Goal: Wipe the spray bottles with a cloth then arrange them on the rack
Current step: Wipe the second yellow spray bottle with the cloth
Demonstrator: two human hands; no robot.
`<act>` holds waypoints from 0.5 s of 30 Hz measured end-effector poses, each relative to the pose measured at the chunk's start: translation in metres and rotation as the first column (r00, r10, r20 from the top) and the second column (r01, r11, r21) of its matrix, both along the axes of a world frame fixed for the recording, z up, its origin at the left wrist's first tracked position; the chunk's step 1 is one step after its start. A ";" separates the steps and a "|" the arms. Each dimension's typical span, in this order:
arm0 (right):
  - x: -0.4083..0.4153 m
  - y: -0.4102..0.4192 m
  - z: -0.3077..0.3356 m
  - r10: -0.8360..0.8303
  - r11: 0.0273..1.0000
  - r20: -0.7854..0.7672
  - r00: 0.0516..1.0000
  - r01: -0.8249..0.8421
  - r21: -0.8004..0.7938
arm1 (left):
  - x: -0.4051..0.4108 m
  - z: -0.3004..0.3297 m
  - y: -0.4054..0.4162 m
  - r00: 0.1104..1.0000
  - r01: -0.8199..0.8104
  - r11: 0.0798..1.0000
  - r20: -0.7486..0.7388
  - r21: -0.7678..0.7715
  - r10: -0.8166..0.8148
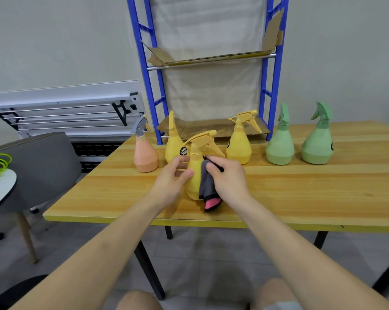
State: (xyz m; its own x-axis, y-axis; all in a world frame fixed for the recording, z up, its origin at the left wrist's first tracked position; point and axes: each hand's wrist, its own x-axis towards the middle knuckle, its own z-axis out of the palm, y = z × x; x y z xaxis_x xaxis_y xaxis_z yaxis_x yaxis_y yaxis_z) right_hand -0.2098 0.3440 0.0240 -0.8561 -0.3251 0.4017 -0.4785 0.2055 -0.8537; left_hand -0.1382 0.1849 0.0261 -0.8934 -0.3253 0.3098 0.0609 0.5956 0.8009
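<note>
Left hand (174, 175) grips yellow spray bottle (194, 173) on table (301, 193); right hand (228, 175) presses grey cloth (206, 184) against it.

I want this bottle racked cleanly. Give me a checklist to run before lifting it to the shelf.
1. Left hand grip on the near yellow plastic spray bottle: ok, fingers wrap its body.
2. Grey-and-pink cloth in right hand, pressed on bottle: ok.
3. Wiped all round: cannot tell.
4. Blue metal rack shelves free of bottles: ok.
5. Cardboard shelf liner flat: not ok, ends curl up.
</note>
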 end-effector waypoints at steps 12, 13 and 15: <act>-0.014 0.019 -0.023 0.093 0.980 0.037 0.995 -0.098 0.173 | -0.001 -0.010 0.003 1.000 -0.001 0.998 -0.009 0.057 0.002; -0.016 0.019 -0.025 0.096 0.980 0.043 0.994 -0.102 0.172 | 0.000 -0.010 0.001 1.000 0.005 0.997 -0.010 0.073 -0.004; -0.016 0.018 -0.027 0.100 0.983 0.040 0.994 -0.105 0.148 | 0.001 -0.010 0.000 1.000 0.018 0.996 -0.014 0.089 -0.017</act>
State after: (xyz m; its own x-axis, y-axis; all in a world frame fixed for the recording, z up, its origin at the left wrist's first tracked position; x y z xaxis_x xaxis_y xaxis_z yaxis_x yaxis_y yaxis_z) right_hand -0.2256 0.3618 -0.0028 -0.8270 -0.4661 0.3143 -0.4760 0.2833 -0.8326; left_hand -0.1374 0.1851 0.0163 -0.8955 -0.3362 0.2917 0.0813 0.5208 0.8498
